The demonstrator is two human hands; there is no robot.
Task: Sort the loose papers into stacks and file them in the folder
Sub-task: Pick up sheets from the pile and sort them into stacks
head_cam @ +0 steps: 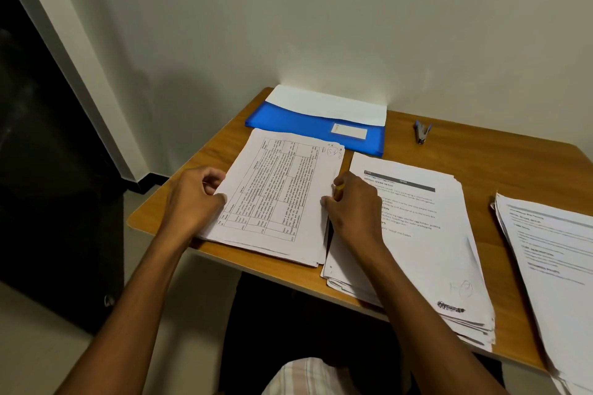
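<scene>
Three paper stacks lie on a wooden desk (481,151) pushed against a pale wall. The left stack (272,196), topped by a sheet with a printed table turned sideways, sits at the desk's left front edge, and both hands are on it. The left hand (195,199) grips the stack's left edge, fingers curled over the paper. The right hand (351,202) pinches the right edge with curled fingers — a ring shows on one finger — and its wrist lies across the middle stack (426,234), covering part of that stack's text. The middle stack lies just beside the left one, its sheets fanned unevenly at the near end and hanging over the desk's front edge. A third stack (552,260) lies further right, partly cut off by the frame.

Behind the left stack, the blue folder (308,125) lies flat against the wall, touching the stack's far end, with white paper (327,104) sticking out of its far side. A stapler (422,132) lies apart, to the folder's right.
</scene>
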